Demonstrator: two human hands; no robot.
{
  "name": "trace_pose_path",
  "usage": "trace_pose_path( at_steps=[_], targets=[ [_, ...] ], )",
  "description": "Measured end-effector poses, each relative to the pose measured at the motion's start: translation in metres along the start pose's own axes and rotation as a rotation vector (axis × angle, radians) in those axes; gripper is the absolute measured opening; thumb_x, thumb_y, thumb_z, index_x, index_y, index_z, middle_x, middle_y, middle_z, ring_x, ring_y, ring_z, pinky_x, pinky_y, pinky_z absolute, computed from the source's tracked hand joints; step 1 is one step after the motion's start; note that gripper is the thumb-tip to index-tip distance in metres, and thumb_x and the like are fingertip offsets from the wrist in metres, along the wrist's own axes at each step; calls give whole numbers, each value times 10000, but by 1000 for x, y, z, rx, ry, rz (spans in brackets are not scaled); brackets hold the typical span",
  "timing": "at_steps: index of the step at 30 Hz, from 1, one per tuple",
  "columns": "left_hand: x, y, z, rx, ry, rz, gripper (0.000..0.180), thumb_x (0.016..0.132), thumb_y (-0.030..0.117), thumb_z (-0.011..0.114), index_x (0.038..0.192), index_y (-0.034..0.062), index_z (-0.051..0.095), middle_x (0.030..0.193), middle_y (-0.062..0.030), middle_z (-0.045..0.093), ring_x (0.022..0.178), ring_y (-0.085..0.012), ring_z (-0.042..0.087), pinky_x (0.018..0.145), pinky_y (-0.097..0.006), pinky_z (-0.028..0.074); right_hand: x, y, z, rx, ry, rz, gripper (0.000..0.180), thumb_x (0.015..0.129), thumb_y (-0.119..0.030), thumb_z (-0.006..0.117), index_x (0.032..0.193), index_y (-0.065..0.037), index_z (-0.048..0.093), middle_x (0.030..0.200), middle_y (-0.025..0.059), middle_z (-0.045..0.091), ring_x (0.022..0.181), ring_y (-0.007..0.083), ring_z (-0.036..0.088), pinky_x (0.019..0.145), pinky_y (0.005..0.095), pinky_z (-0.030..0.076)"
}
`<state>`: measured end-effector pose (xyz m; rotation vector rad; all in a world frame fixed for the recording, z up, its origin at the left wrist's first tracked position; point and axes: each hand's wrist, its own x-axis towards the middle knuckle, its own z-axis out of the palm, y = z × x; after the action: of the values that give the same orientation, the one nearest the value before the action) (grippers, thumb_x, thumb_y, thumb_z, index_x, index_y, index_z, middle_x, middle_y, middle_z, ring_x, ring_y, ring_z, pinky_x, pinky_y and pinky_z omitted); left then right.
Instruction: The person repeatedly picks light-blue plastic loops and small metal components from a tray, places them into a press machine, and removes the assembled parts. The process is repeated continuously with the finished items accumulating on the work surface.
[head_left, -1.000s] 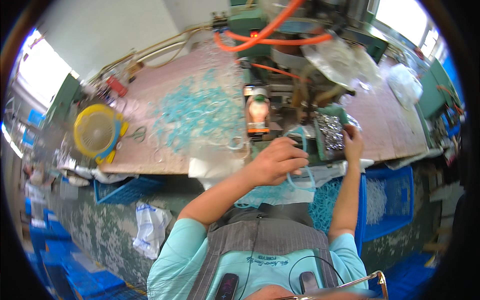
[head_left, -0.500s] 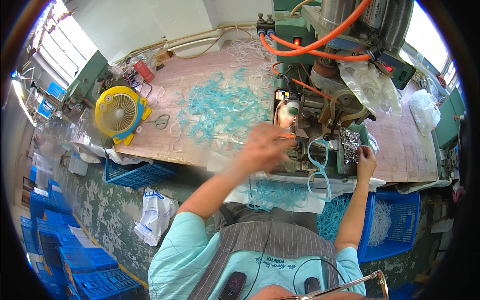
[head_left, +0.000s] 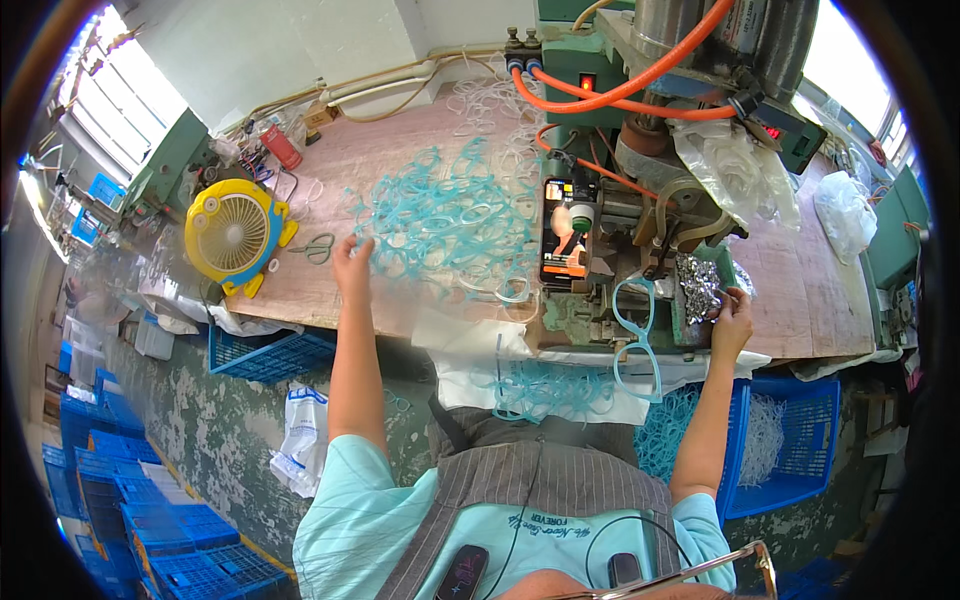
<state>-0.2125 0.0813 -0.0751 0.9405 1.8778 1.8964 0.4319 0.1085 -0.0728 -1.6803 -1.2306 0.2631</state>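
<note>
My left hand (head_left: 352,268) is over the table at the left edge of a pile of turquoise eyeglass frames (head_left: 450,215). Its thumb and fingers are apart, and nothing shows between them. Scissors (head_left: 318,249) lie just left of it. My right hand (head_left: 733,318) is at the right side of a green tray of small shiny metal parts (head_left: 698,290). Its fingertips are pinched together; whatever they hold is too small to tell. One turquoise eyeglass frame (head_left: 645,340) hangs at the front of the green machine (head_left: 640,160), touched by neither hand.
A phone (head_left: 567,235) stands against the machine. On the left are a yellow fan (head_left: 232,232) and a red container (head_left: 281,146). Orange hoses (head_left: 640,98) arch overhead. More turquoise frames (head_left: 555,388) lie on white cloth before me. A blue crate (head_left: 800,460) stands lower right.
My left hand has swung from in front of the phone leftward to the far side of the pile. My right hand stays by the metal parts, and the hanging frame has barely moved.
</note>
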Motion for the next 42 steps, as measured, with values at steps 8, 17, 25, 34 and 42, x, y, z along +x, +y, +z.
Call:
trace_pose_path(
  at_steps=[8, 17, 25, 34, 42],
  targets=[
    [-20, 13, 45, 546, -154, 244, 248, 928, 291, 567, 1084, 143, 690, 879, -103, 700, 821, -242, 648, 733, -348, 479, -3, -5, 1, 45, 21, -110, 71, 889, -67, 618, 936, -63, 671, 836, 73, 699, 720, 170, 668, 667, 315, 497],
    [-33, 70, 92, 644, 252, 620, 226, 945, 230, 548, 1060, 60, 643, 966, -136, 653, 867, -336, 623, 705, -424, 479, -32, -108, -2, 323, -92, -154, 140, 795, -9, 661, 917, -57, 709, 796, 58, 651, 727, 144, 587, 660, 262, 456],
    [-131, 146, 135, 207, -200, 810, 216, 825, -41, 623, 1033, 16, 627, 1001, -150, 641, 939, -292, 613, 838, -364, 480, -64, -167, 6, 405, -145, -280, 267, 746, 38, 693, 993, -16, 607, 839, 41, 647, 686, 100, 554, 635, 234, 432],
    [-226, 183, 160, -66, -698, 1159, 321, 771, 131, 704, 1075, 102, 605, 1048, -89, 631, 959, -296, 605, 855, -443, 495, -66, -191, 26, 809, -71, -108, 378, 723, 23, 729, 1054, -9, 547, 814, 101, 681, 589, 104, 574, 564, 236, 455],
    [-252, 198, 178, -162, -995, 1237, 281, 778, 176, 733, 1017, 56, 647, 1056, -95, 657, 947, -271, 628, 873, -447, 509, -30, -132, 13, 132, 75, -366, 375, 700, -93, 765, 1048, -89, 626, 878, 36, 690, 827, 212, 614, 794, 372, 447]
  ],
)
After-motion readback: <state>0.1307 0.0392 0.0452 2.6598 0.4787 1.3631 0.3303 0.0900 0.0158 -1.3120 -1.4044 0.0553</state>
